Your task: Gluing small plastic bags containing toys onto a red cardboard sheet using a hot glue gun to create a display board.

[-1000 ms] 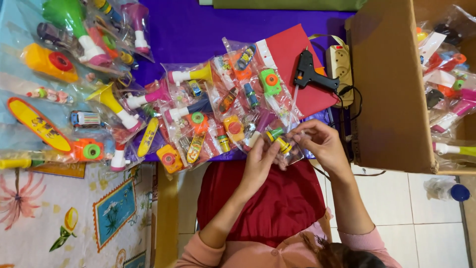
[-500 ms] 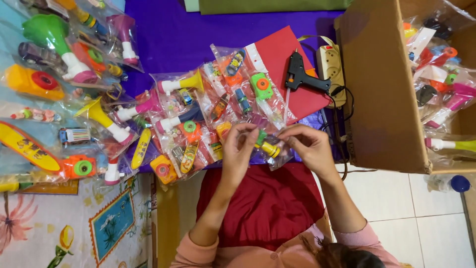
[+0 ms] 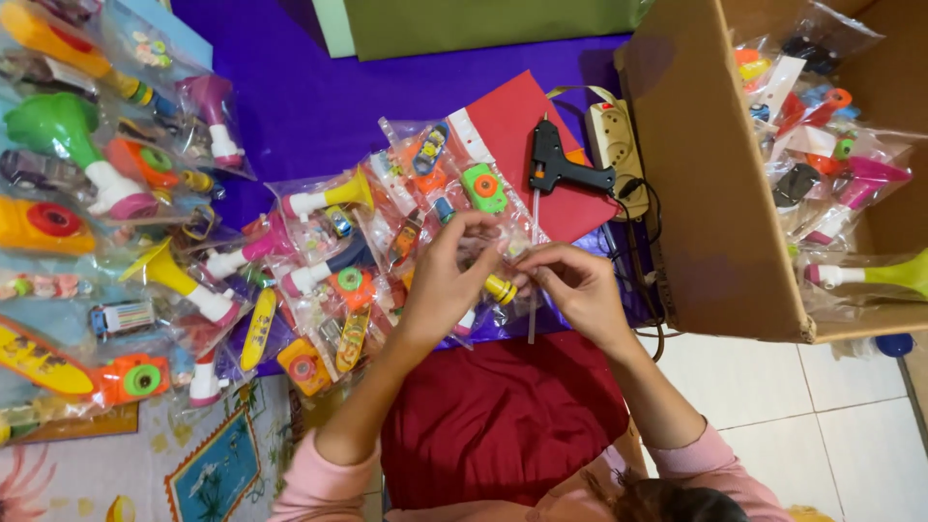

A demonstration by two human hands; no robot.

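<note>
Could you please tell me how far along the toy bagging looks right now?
Done: many filled toy bags lie on the purple cloth, more in the cardboard box. In hand: left hand and right hand pinch one clear bag. Left: closing it; the black glue gun lies untouched.

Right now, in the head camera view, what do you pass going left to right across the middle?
Green toy horn → yellow toy horn → left hand → right hand → black glue gun → cardboard box.

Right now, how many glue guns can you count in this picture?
1. The black glue gun lies on the red sheet, beside the power strip; others may be hidden under the toy bags.
</note>
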